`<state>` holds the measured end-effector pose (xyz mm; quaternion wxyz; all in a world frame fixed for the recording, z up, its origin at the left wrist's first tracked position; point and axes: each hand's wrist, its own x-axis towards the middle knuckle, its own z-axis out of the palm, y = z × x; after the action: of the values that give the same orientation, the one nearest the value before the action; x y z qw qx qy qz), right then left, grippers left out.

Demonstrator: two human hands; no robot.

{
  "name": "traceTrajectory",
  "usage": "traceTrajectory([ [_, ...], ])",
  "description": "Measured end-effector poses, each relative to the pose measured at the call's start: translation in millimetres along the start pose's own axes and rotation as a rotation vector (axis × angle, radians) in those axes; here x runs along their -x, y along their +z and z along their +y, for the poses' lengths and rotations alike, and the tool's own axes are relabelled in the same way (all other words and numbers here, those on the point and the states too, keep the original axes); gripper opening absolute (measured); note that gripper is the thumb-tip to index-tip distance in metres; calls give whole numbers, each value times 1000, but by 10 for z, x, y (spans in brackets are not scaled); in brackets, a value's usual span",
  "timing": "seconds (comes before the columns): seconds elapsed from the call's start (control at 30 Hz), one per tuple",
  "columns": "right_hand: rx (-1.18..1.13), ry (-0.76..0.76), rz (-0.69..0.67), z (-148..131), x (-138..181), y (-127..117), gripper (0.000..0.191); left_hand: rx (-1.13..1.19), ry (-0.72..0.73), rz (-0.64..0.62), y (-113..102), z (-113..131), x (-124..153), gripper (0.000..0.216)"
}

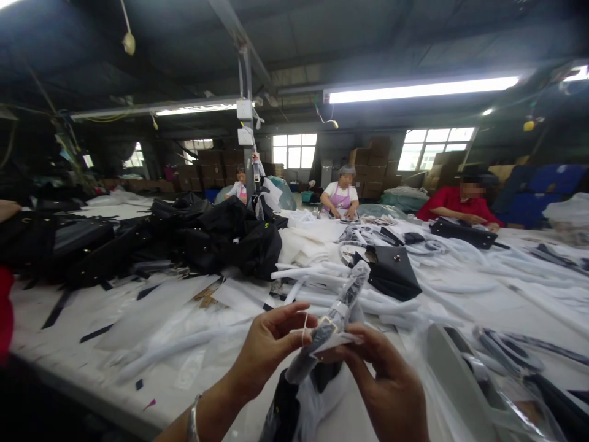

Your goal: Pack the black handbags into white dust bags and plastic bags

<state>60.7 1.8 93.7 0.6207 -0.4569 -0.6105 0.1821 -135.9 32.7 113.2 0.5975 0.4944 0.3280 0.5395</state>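
Note:
In front of me a bag handle (355, 285) wrapped in clear plastic stands upright, with a gold-coloured buckle (327, 323) partway along it. It belongs to a black bag (281, 402), mostly hidden below. My left hand (269, 341), left of the handle, is closed in a pinch on a thin white string (304, 326). On the other side, my right hand (389, 383) is closed at thumb and fingers on a tag (327, 351), part white and part brownish, beside the buckle. Fingers hide some of the tag. A bracelet (193, 417) circles my left wrist.
Black bags (221, 236) pile up at left. Another black bag (393, 270) lies ahead among white foam tubes (317, 276). A grey tape dispenser (453, 374) stands at right. Co-workers sit across the table, one in a pink apron (340, 199), one in red (444, 205).

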Motion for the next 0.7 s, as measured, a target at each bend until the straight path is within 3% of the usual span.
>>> traceTrajectory([
  [0.1,87,-210,-58,-51,-183,54,13,17,24,-66,45,19,-6,46],
  [0.2,166,-294,-141,-97,-323,59,9,10,32,-120,49,16,0,48],
  [0.3,224,-258,-256,-117,-405,50,9,-82,71,-85,54,23,14,57],
  [0.5,286,-26,-482,-191,-533,40,25,-330,168,-81,128,86,56,76],
  [0.6,307,-56,-580,-223,-607,29,38,-496,254,-71,154,68,55,86],
  [0.7,366,-150,-590,-195,-643,28,55,-610,332,-61,157,7,32,91],
])
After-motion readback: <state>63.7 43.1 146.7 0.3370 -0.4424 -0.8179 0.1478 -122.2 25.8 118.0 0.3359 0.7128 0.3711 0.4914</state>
